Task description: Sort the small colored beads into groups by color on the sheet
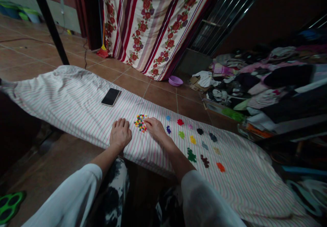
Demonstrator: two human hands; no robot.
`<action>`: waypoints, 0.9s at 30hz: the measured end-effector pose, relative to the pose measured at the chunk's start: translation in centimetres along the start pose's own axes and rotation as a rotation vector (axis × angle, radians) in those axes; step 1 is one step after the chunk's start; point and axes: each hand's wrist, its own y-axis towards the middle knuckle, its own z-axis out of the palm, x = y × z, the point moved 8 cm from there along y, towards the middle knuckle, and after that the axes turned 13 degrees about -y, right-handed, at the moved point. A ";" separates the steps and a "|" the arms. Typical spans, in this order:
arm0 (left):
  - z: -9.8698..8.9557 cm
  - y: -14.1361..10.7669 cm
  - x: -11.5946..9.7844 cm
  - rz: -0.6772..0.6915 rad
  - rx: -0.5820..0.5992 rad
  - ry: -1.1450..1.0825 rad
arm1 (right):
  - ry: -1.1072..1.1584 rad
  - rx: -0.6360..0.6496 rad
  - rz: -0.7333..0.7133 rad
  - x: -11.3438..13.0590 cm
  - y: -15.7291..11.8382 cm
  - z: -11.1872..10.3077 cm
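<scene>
A mixed pile of small colourful pieces (140, 123) lies on the striped cloth (84, 107). My right hand (155, 128) reaches over the pile's right edge, thumb and fingertips pinched together; anything between them is too small to make out. My left hand (120, 133) rests on the cloth left of the pile, fingers lying flat and holding nothing. To the right are several small single-colour heaps, among them red (180, 122), dark green (191, 155), brown (204, 161), orange (220, 167), yellow (192, 139) and black (200, 131).
A phone (111, 96) lies on the cloth behind my left hand. Beyond the cloth are a floral curtain (153, 26), a purple basin (175, 81) and a red broom (103, 52) on the tiled floor. Heaped clothes (255, 77) lie at the right.
</scene>
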 end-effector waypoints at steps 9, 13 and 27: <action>-0.2 0.1 -0.1 -0.007 0.019 -0.022 | -0.161 0.111 0.090 0.8 2.7 1.7; -0.2 0.1 0.0 -0.017 0.029 -0.033 | -0.212 0.125 0.108 0.6 3.1 2.0; -0.1 -0.1 -0.1 -0.002 0.020 -0.047 | -0.286 0.115 0.111 0.5 4.6 1.8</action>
